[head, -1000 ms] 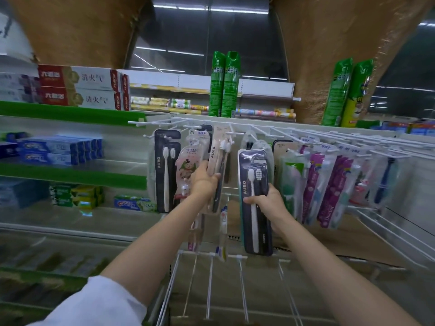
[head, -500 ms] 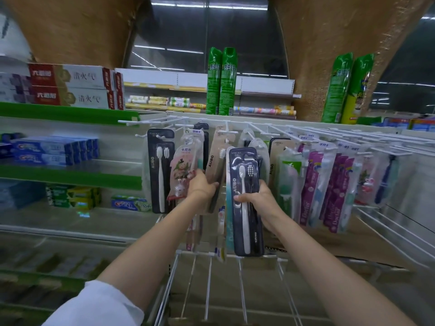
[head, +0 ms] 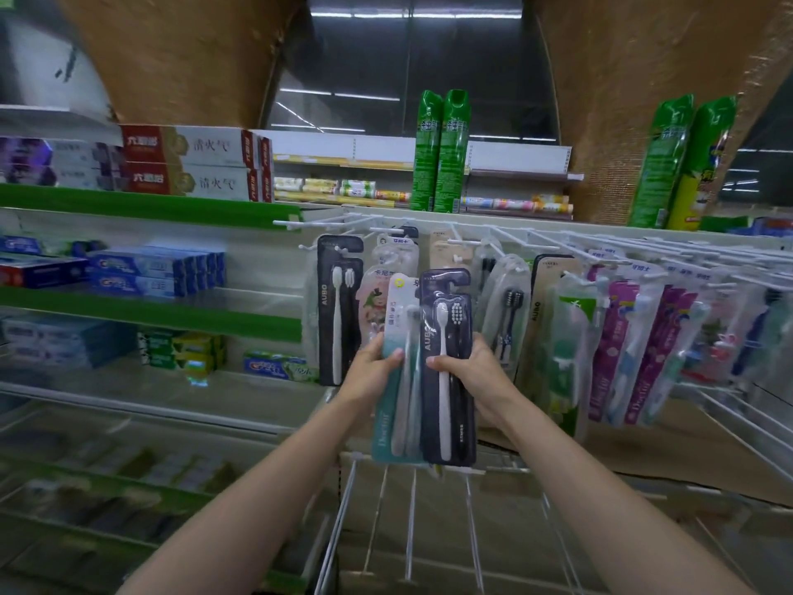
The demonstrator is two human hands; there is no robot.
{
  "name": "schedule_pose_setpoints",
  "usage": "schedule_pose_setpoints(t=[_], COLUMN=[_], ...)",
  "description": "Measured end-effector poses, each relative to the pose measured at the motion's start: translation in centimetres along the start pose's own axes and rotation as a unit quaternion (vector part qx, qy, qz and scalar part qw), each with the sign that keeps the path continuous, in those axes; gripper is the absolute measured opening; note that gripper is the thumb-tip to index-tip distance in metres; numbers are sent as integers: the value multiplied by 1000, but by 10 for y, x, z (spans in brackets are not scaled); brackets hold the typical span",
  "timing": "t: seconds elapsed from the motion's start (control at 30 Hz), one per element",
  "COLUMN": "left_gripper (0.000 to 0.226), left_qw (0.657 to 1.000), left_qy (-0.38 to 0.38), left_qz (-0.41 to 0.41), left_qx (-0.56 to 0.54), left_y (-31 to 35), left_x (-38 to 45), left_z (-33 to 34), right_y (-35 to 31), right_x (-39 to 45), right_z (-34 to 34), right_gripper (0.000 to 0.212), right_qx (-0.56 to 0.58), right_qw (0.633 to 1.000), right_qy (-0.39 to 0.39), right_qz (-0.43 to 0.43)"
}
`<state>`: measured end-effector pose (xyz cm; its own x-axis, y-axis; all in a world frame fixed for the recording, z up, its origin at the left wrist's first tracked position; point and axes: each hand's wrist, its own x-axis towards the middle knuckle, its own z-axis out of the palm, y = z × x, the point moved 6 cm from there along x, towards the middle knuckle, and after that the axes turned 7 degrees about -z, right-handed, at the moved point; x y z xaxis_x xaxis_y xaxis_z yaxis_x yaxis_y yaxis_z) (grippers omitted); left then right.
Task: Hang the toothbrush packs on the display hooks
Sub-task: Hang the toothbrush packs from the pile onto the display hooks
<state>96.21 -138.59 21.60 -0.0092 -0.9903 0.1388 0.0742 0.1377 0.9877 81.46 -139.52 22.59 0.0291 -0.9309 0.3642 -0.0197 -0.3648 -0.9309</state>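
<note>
- Green shelving (head: 150,324) fills the 9 o'clock side, stacked with toothpaste boxes (head: 189,163) (the lower rows are too blurry to read).
- White display hooks (head: 493,234) run from 12 toward 3 o'clock, with hung packs like a black AUBO pack (head: 337,311) at about 11 and purple packs (head: 618,345) at 3.
- Dead centre, a dark AUBO toothbrush pack (head: 448,367) is upright in the right hand (head: 476,371), thumb curled over its front at mid-height, most of the pack sticking out above and below the grip.
- Touching its 9 o'clock edge, a teal toothbrush pack (head: 397,380) is pinched by the left hand (head: 371,371), thumb on the front, also gripped mid-height.
- Neither pack's top is on a hook.
</note>
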Motion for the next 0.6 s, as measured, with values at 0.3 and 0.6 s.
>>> schedule_pose_setpoints(t=[0.3,0.6], left_gripper=[22,22], left_qw=[994,993], left_qy=[102,108], left_qz=[40,35], left_qx=[-23,-16], left_y=[10,19], left_x=[-18,-26], left_z=[-94,-119], right_y=[-22,-37], right_x=[12,37], right_z=[57,72], right_gripper=[44,32], right_qx=[-152,-60], right_qw=[981,996], right_qy=[-112,-60], right_qz=[-44,-14])
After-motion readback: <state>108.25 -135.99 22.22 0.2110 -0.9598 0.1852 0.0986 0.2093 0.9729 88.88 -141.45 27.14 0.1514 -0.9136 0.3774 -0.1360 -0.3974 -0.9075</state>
